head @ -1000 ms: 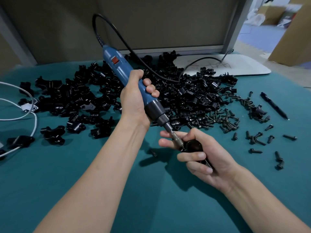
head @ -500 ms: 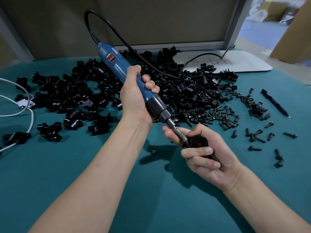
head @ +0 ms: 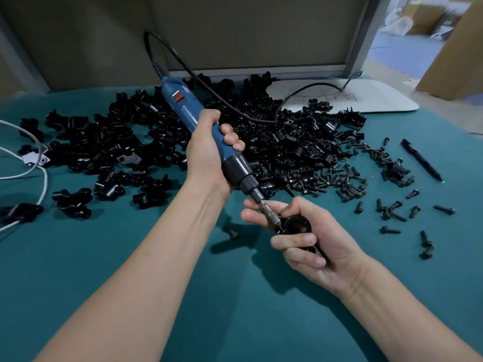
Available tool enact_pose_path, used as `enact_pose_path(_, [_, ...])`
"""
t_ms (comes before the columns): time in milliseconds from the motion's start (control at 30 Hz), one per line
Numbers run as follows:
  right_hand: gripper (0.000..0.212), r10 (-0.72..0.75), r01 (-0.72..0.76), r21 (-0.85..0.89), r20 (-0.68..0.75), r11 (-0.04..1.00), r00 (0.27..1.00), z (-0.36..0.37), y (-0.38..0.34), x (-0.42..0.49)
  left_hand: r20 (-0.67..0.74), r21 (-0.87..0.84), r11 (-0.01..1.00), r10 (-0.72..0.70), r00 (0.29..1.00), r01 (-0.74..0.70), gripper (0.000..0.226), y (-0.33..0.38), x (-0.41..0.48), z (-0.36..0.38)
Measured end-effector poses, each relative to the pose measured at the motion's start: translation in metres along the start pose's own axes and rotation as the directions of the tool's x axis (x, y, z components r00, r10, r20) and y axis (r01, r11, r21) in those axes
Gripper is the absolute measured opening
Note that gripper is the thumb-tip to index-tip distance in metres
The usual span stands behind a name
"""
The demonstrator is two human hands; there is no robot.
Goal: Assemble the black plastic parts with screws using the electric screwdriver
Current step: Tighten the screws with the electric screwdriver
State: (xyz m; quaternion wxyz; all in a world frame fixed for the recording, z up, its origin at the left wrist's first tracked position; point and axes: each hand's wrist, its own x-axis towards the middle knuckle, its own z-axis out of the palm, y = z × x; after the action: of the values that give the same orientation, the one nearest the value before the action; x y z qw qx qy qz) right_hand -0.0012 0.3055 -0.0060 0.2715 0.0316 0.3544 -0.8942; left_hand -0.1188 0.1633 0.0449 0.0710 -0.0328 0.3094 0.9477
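Observation:
My left hand grips the blue electric screwdriver, which slants down to the right. Its metal bit meets a black plastic part held in my right hand, whose fingers curl round it above the green table. The screw at the bit's tip is hidden. A big heap of black plastic parts lies behind my hands. Loose black screws are scattered to the right of the heap.
The screwdriver's black cable loops over the heap to a white board at the back right. A black pen lies far right. White cables run along the left edge. One screw lies under my hands.
Both hands with screwdriver and part have stayed together, drifting only slightly as the view shifts. The bit remains on the part.

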Motion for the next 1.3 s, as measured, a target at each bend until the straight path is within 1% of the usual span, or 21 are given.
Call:
enact_pose_path(167, [0.043,-0.017,0.012,-0.131,-0.033,0.991,0.999,0.005,0.002,-0.001,0.019,0.051,0.999,-0.013,1.0,0.013,0.018,-0.001,0.004,0.0])
enact_pose_path(267, [0.042,-0.034,0.02,-0.208,-0.064,0.978,0.997,0.008,0.004,-0.001,0.0,0.082,0.996,-0.029,1.0,0.029,0.019,-0.001,0.005,0.0])
enact_pose_path(367, [0.04,-0.139,0.086,-0.358,-0.127,0.93,0.982,0.013,0.008,0.003,-0.025,0.109,0.994,0.009,1.0,-0.006,0.017,0.003,0.004,0.0])
enact_pose_path(400, [0.039,-0.209,0.121,-0.447,-0.153,0.886,0.966,0.015,0.011,0.006,-0.035,0.122,0.992,0.046,0.998,-0.042,0.016,0.006,0.004,0.001])
enact_pose_path(467, [0.037,-0.389,0.174,-0.654,-0.198,0.736,0.9,0.019,0.016,0.011,-0.038,0.123,0.986,0.117,0.992,-0.112,0.017,0.011,0.002,0.004])
enact_pose_path(533, [0.035,-0.532,0.157,-0.812,-0.21,0.563,0.82,0.02,0.015,0.013,-0.015,0.072,0.986,0.149,0.989,-0.147,0.019,0.016,0.001,0.008])
enact_pose_path(600, [0.027,-0.632,0.117,-0.911,-0.178,0.395,0.754,0.015,0.009,0.009,0.008,0.099,0.975,0.197,0.98,-0.197,0.018,0.019,-0.001,0.009])
enact_pose_path(633, [0.027,-0.657,0.095,-0.936,-0.164,0.34,0.736,0.013,0.006,0.005,0.013,0.133,0.964,0.229,0.973,-0.229,0.016,0.02,-0.002,0.008])
enact_pose_path(667, [0.031,-0.659,0.066,-0.952,-0.156,0.299,0.736,0.01,0.005,0.001,0.015,0.153,0.956,0.251,0.968,-0.25,0.016,0.02,-0.002,0.008])
enact_pose_path(733, [0.043,-0.603,-0.019,-0.981,-0.133,0.192,0.786,0.007,0.007,-0.004,-0.034,0.111,0.967,0.234,0.972,-0.229,0.016,0.02,0.0,0.006])
enact_pose_path(767, [0.045,-0.57,-0.067,-0.992,-0.117,0.109,0.813,0.007,0.01,-0.003,-0.066,0.072,0.976,0.209,0.976,-0.204,0.017,0.021,0.001,0.005])
enact_pose_path(800, [0.042,-0.557,-0.107,-0.994,-0.106,0.032,0.823,0.006,0.012,0.0,-0.091,0.056,0.98,0.194,0.977,-0.189,0.018,0.021,0.003,0.003])
enact_pose_path(833, [0.037,-0.573,-0.126,-0.992,-0.099,-0.008,0.813,0.006,0.012,0.004,-0.111,0.072,0.979,0.196,0.974,-0.189,0.017,0.021,0.004,0.0])
enact_pose_path(867, [0.04,-0.601,-0.127,-0.992,-0.091,-0.018,0.794,0.006,0.012,0.006,-0.127,0.094,0.976,0.208,0.97,-0.196,0.016,0.021,0.005,-0.004])
enact_pose_path(933, [0.056,-0.657,-0.142,-0.988,-0.072,-0.053,0.751,0.006,0.01,0.008,-0.16,0.116,0.969,0.237,0.958,-0.22,0.017,0.021,0.006,-0.009])
enact_pose_path(967, [0.058,-0.669,-0.162,-0.984,-0.073,-0.072,0.74,0.007,0.01,0.009,-0.173,0.117,0.967,0.243,0.954,-0.226,0.018,0.02,0.007,-0.01])
enact_pose_path(1033, [0.055,-0.676,-0.196,-0.979,-0.11,-0.051,0.729,0.009,0.011,0.009,-0.183,0.111,0.966,0.25,0.951,-0.233,0.02,0.019,0.008,-0.008])
enact_pose_path(1100, [0.048,-0.679,-0.168,-0.985,-0.146,0.034,0.72,0.01,0.011,0.006,-0.175,0.101,0.965,0.257,0.95,-0.242,0.02,0.019,0.008,-0.006])
enact_pose_path(1200, [0.029,-0.663,-0.097,-0.974,-0.211,0.205,0.718,0.008,0.009,0.003,-0.152,0.108,0.963,0.26,0.954,-0.245,0.02,0.019,0.006,-0.003])
enact_pose_path(1233, [0.026,-0.63,-0.064,-0.952,-0.247,0.299,0.737,0.009,0.008,0.001,-0.143,0.111,0.964,0.255,0.956,-0.241,0.02,0.02,0.005,-0.001])
enact_pose_path(1300, [0.028,-0.508,0.044,-0.832,-0.295,0.553,0.81,0.014,0.005,0.001,-0.122,0.112,0.968,0.239,0.963,-0.226,0.019,0.022,0.003,0.002])
